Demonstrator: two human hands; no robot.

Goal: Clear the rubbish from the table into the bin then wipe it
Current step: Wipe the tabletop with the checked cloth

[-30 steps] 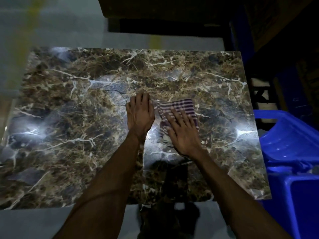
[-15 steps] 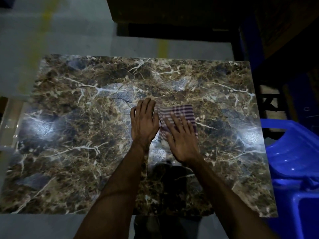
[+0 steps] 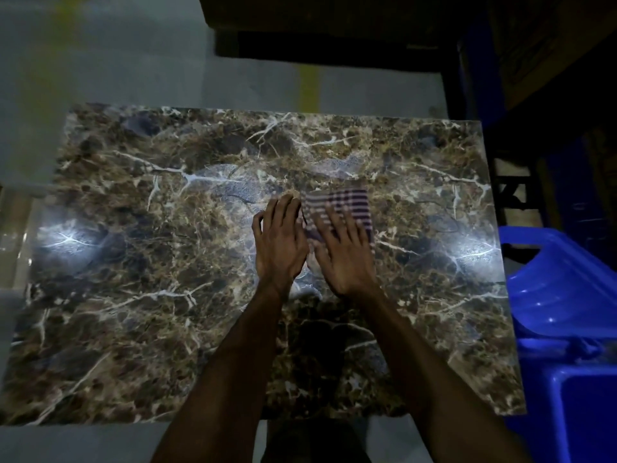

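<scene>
A brown marble table [image 3: 140,262] with white veins fills the view. Near its middle lies a folded cloth [image 3: 347,202] with purple and white stripes. My right hand [image 3: 345,253] presses flat on the cloth with straight fingers, covering its near part. My left hand [image 3: 278,242] rests flat on the bare marble right beside the cloth's left edge, fingers straight and together. No rubbish shows on the tabletop.
A blue plastic bin [image 3: 561,282] with a swing lid stands at the table's right edge, with more blue plastic [image 3: 574,412] below it. Dark furniture [image 3: 334,35] stands beyond the far edge. Grey floor [image 3: 133,55] lies at the left and far side.
Both hands and the cloth have stayed close together near the table's middle, shifting slightly away from me. The view has tilted down, so the table sits lower in the frame.
</scene>
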